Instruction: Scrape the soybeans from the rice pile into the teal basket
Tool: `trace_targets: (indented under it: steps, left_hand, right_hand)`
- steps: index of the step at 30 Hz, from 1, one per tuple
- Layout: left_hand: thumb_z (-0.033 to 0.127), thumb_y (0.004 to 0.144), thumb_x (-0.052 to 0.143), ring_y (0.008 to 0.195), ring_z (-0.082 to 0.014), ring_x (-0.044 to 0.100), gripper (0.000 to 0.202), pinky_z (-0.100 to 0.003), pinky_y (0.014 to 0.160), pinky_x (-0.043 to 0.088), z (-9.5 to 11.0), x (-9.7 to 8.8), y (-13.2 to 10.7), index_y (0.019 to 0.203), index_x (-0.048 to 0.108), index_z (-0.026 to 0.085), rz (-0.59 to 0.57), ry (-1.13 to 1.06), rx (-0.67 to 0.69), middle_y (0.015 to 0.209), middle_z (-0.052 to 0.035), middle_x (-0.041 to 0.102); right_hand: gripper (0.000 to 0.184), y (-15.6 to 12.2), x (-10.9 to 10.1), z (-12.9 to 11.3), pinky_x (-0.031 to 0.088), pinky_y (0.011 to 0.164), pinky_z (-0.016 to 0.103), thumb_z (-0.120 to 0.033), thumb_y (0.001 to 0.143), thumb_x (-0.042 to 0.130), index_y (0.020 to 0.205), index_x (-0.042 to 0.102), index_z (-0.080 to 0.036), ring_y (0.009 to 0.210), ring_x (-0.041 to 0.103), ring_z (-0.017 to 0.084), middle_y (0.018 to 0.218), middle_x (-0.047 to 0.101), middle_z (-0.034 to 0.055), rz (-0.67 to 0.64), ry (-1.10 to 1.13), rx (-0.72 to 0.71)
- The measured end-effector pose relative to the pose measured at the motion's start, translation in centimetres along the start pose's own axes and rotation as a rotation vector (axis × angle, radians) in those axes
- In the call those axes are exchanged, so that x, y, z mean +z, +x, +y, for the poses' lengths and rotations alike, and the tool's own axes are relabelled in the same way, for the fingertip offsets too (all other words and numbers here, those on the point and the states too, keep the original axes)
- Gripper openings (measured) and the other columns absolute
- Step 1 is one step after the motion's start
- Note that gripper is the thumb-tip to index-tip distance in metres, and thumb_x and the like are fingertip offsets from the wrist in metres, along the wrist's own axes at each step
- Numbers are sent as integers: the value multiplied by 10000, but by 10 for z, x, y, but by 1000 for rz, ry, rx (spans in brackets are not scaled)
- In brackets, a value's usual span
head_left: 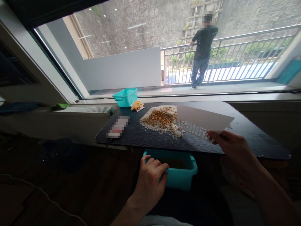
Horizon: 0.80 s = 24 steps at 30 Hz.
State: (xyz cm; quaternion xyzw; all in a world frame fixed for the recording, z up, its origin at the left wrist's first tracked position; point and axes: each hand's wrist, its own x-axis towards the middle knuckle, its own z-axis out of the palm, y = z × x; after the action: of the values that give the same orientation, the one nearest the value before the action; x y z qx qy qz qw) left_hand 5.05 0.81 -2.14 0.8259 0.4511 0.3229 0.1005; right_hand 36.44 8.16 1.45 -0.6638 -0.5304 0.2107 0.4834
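My right hand [225,139] grips a flat white sheet [202,117] with a row of slots along its lower edge. The sheet stands tilted on the dark table, its left end against a pile of white rice-like grains [150,127] mixed with yellow-brown beans [163,116]. My left hand [152,171] is closed over the rim of a turquoise plastic tub [181,180], just below the table's front edge. Something brownish lies inside the tub, too dark to make out.
A second turquoise tub [127,98] stands at the table's [131,138] back left, beside a yellowish item on white paper [137,105]. A blurred-out flat object [118,126] lies at the left edge. Behind the window, a person [202,47] leans on a railing. A radiator [90,110] is at left.
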Motion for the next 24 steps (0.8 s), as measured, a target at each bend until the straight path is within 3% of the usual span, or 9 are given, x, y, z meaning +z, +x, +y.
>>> trace_targets:
  steps: [8, 15, 24]
  left_hand:
    - [59, 931, 557, 824, -267, 745, 289, -647, 1046, 487, 0, -1, 0, 968, 806, 201, -8, -2, -10, 835, -55, 774]
    - [42, 917, 544, 832, -259, 739, 312, -631, 1064, 479, 0, 1, -1, 987, 804, 201, -1, 7, -7, 838, -51, 773]
    - [39, 908, 565, 819, -253, 738, 300, -607, 1046, 487, 0, 0, -1, 970, 803, 210, 23, 2, -2, 834, -44, 774]
  right_hand:
    - [515, -5, 1, -8, 534, 627, 363, -742, 661, 739, 635, 739, -228, 619, 669, 230, 625, 728, 61, -80, -17, -8]
    - [496, -27, -23, -12, 542, 611, 355, -749, 589, 768, 600, 729, -254, 662, 707, 266, 642, 752, 70, -23, -38, 102]
    - [520, -42, -22, -21, 481, 518, 330, -779, 516, 772, 551, 730, -262, 602, 663, 252, 570, 698, 53, 34, -34, 106]
